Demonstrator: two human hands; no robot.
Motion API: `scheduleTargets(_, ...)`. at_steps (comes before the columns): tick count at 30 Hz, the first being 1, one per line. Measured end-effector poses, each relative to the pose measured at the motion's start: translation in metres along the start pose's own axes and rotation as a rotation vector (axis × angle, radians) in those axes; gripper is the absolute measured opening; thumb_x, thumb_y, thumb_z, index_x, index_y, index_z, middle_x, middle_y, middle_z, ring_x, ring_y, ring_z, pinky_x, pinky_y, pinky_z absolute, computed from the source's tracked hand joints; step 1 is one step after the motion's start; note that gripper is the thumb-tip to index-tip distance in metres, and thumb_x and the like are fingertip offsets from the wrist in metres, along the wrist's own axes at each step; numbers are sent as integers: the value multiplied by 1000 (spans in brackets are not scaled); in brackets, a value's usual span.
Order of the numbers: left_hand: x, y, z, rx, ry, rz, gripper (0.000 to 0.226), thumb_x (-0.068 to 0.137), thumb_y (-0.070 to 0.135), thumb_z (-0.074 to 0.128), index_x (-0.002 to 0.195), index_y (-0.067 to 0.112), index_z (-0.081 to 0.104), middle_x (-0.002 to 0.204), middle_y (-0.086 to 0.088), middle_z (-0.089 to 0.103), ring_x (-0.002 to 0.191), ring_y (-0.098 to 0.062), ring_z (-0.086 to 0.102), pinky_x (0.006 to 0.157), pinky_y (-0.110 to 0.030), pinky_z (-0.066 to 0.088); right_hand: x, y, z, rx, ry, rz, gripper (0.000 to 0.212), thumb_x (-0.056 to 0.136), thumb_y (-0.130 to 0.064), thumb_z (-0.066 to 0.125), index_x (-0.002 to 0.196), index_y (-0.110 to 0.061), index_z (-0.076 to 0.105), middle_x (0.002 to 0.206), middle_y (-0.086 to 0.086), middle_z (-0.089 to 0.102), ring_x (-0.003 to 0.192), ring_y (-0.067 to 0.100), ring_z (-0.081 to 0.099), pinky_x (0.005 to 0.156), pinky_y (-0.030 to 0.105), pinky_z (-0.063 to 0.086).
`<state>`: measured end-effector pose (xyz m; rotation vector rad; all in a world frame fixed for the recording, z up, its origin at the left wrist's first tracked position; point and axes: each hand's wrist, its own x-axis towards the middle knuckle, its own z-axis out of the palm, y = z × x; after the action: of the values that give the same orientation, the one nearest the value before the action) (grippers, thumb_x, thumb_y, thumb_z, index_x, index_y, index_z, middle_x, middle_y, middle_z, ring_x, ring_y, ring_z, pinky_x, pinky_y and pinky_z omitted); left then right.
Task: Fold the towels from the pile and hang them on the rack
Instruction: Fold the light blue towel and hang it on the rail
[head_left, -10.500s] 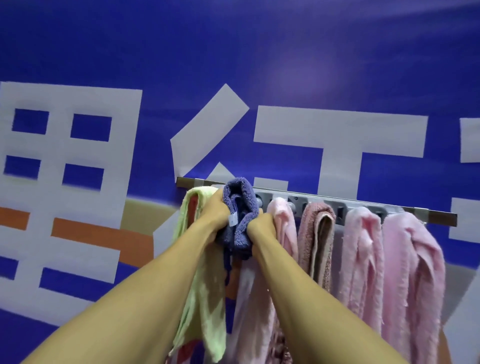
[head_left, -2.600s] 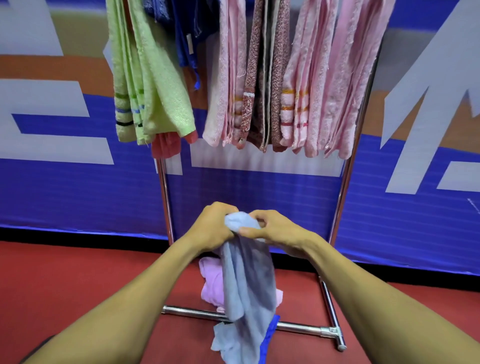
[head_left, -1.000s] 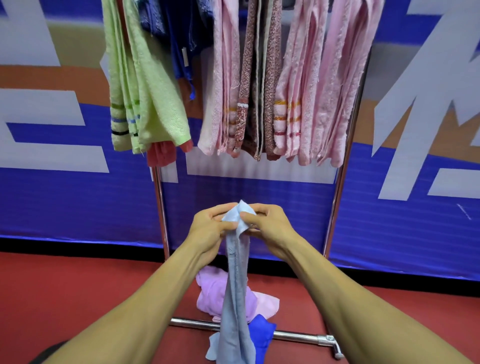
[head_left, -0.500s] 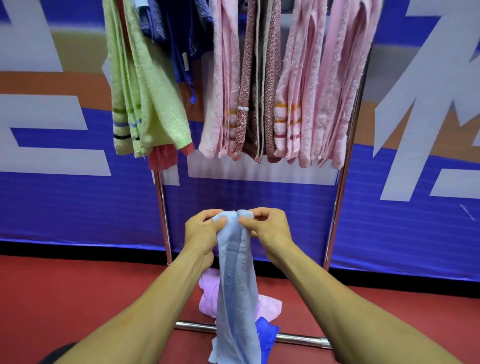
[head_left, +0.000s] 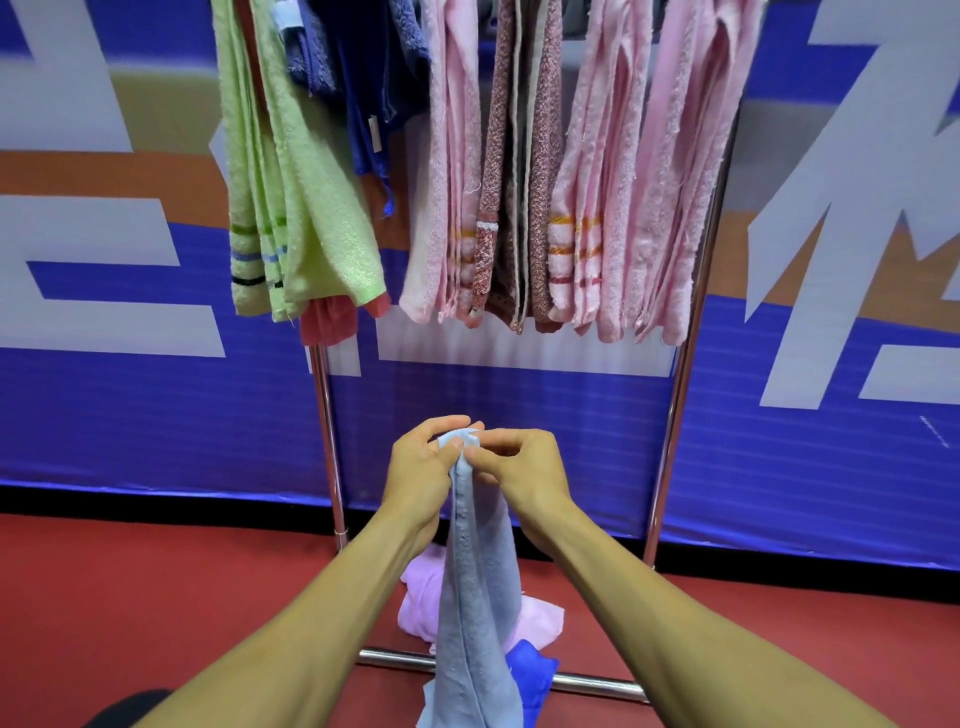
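1. Nearest, both forearms reach forward and meet at chest height, and the left hand (head_left: 418, 470) and right hand (head_left: 524, 470) sit knuckle to knuckle with no gap between them.
2. Each hand pinches the top edge of the light blue towel (head_left: 475, 597) between thumb and curled fingers, so the two grips are bunched at one spot.
3. From that pinch the towel hangs straight down as a narrow gathered strip, its long axis vertical and its lower end out of view at the bottom edge.
4. Behind the strip, on the red floor (head_left: 130, 597), lies the remaining pile (head_left: 421, 608) of pink and blue cloth, against the rack (head_left: 326, 441) base bar.
5. Farther off and above, the hung towels (head_left: 519, 182) crowd the top rail, which is out of view; my guess is the strip must rise well above the hands, neither hand being nearer.
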<state>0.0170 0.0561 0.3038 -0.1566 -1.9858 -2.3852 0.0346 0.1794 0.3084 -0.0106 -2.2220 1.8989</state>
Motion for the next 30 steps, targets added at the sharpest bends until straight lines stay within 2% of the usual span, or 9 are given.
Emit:
scheduleTargets(3, -2, -1, 2, 4, -46, -9, 17, 102, 9, 53, 108, 13, 69, 111, -11, 75, 106, -22, 72, 89, -34, 57, -4, -4, 0, 2, -37, -33, 15, 82, -13, 73, 90, -23, 81, 85, -3, 78, 89, 13, 74, 89, 42, 59)
scheduleTargets(5, -3, -1, 0, 27, -79, 10, 15, 98, 15, 62, 112, 13, 68, 109, -15, 74, 105, -27, 71, 92, -39, 56, -4, -7, -4, -24, -77, -51, 29, 77, -1, 65, 90, -23, 80, 86, -2, 78, 90, 13, 74, 89, 40, 59)
scheduleTargets(9, -1, 1, -6, 68, -164, 23, 25, 92, -6, 62, 113, 7, 66, 105, -21, 74, 96, -32, 71, 89, -42, 57, 2, -11, -12, 60, -91, -5, 31, 72, 12, 64, 91, -13, 70, 81, 11, 77, 80, 26, 75, 84, 47, 60)
scheduleTargets(11, 1, 1, -8, 134, -143, 26, 32, 92, -13, 54, 112, 10, 66, 102, -18, 75, 97, -34, 71, 86, -41, 56, 4, -11, -12, 48, -14, 3, 30, 72, 14, 63, 85, -12, 65, 79, 11, 75, 75, 24, 73, 79, 37, 61)
scheduleTargets(14, 3, 3, -9, 190, -111, 51, 39, 89, -18, 42, 110, 9, 63, 99, -16, 77, 99, -36, 72, 87, -44, 57, 7, -9, -19, -248, 77, -77, 33, 76, 9, 55, 87, -19, 66, 89, 0, 69, 82, 12, 63, 73, 20, 50)
scheduleTargets(18, 3, 14, -12, 158, -109, 116, 33, 92, -15, 41, 109, 5, 60, 99, -17, 76, 94, -34, 74, 81, -41, 60, 12, 4, -34, -506, -112, -47, 15, 78, -9, 71, 92, -12, 70, 99, 2, 72, 96, 17, 65, 80, 26, 49)
scheduleTargets(23, 7, 19, -21, 151, -37, 146, 29, 93, -15, 42, 107, 3, 61, 95, -14, 78, 92, -27, 75, 76, -31, 59, 15, 3, -45, -529, -118, -49, 5, 82, -15, 69, 84, -16, 65, 82, 0, 70, 72, 11, 59, 62, 20, 46)
scheduleTargets(27, 14, 21, -31, 456, 62, 191, 33, 92, -5, 47, 98, 20, 67, 94, -2, 75, 89, -17, 70, 77, -28, 53, 17, 1, -56, -580, -81, -91, 5, 83, -13, 64, 87, -15, 67, 82, -3, 70, 71, 10, 58, 61, 16, 44)
scheduleTargets(30, 16, 28, -36, 722, 105, 288, 24, 93, 2, 52, 94, 18, 70, 92, 5, 71, 87, -12, 63, 71, -23, 44, 17, -2, -63, -584, -85, -129, 6, 85, -14, 68, 86, -14, 74, 77, -10, 69, 69, -1, 57, 58, 7, 40)
